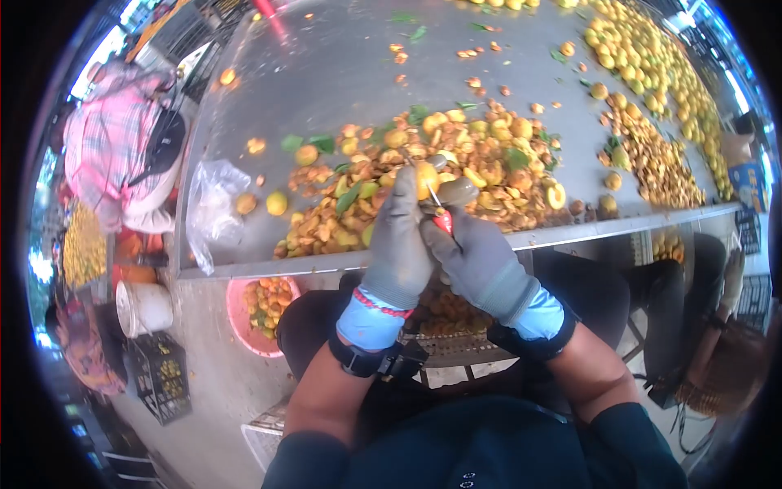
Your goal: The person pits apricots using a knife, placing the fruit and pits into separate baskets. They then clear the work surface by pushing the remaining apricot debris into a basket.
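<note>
Two gloved hands are meeting over the near table (326, 81) edge. The left hand (399, 244) is gripping one yellow fruit (426, 179), fingers upward; the right hand (481, 261) is clenching one red-handled knife (441, 218) against it.

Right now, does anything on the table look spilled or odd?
A crumpled plastic bag lies near the left edge of the table, and scraps are strewn beyond the heap where the left hand holds a fruit, the right hand a knife.
</note>
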Demonstrator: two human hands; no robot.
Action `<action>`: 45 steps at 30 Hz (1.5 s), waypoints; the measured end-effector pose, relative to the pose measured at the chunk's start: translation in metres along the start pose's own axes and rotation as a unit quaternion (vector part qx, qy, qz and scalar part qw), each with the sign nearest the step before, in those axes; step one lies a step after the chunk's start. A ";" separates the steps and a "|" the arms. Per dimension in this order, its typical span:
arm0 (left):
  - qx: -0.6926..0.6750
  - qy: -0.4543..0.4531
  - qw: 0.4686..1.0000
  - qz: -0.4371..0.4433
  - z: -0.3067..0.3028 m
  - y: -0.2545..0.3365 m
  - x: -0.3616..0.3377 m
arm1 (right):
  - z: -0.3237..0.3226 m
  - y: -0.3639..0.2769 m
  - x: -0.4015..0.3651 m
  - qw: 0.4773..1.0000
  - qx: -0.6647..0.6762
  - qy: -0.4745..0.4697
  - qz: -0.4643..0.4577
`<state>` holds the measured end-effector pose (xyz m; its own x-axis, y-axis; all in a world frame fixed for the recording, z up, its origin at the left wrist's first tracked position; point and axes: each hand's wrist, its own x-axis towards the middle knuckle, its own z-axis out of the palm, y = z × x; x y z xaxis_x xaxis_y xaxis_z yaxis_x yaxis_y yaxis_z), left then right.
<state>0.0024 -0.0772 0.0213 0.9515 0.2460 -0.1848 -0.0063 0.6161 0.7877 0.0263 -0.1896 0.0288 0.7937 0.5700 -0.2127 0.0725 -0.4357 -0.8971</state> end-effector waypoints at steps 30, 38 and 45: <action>0.088 0.049 0.993 0.062 0.016 -0.020 0.040 | -0.103 0.016 -0.030 0.881 0.450 -0.032 0.145; 0.150 -0.076 0.986 0.002 0.023 -0.014 0.016 | -0.157 0.083 0.014 0.901 -0.407 0.148 -0.036; 0.272 -0.081 0.957 0.066 0.041 -0.016 -0.004 | -0.092 0.015 -0.006 0.946 -0.073 0.105 -0.299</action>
<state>0.0116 -0.1186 0.0341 0.9889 0.1482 -0.0032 -0.0113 0.0969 0.9952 0.0778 -0.2637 0.0525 0.6854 0.6011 0.4111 0.6171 -0.1797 -0.7661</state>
